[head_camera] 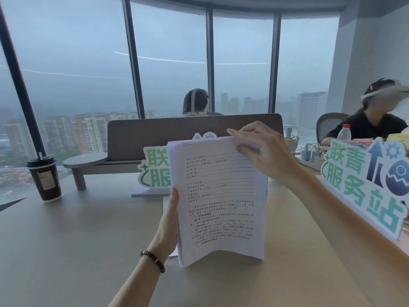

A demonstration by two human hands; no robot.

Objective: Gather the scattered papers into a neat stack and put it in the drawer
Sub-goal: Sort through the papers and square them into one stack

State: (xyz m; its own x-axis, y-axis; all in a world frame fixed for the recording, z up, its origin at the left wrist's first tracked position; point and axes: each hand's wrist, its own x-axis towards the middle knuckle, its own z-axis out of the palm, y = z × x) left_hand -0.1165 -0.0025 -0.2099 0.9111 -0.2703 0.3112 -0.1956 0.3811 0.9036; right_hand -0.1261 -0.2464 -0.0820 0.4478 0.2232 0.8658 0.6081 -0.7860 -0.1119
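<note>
A stack of printed white papers point(219, 200) stands upright on its bottom edge above the table point(88, 235), its printed face toward me. My left hand point(167, 220) grips the stack's left edge, thumb in front. My right hand point(263, 149) pinches the top right corner, thumb on the front sheet. The bottom edge bows slightly. One more white sheet point(166, 202) lies flat on the table behind the stack, mostly hidden. No drawer is in view.
A dark paper coffee cup point(45, 178) stands at the left. A grey desk divider point(155, 134) and a green-lettered sign point(155, 171) stand behind the stack. A larger sign point(365, 185) lines the right edge. Two people sit beyond, one at the right by a bottle point(344, 132).
</note>
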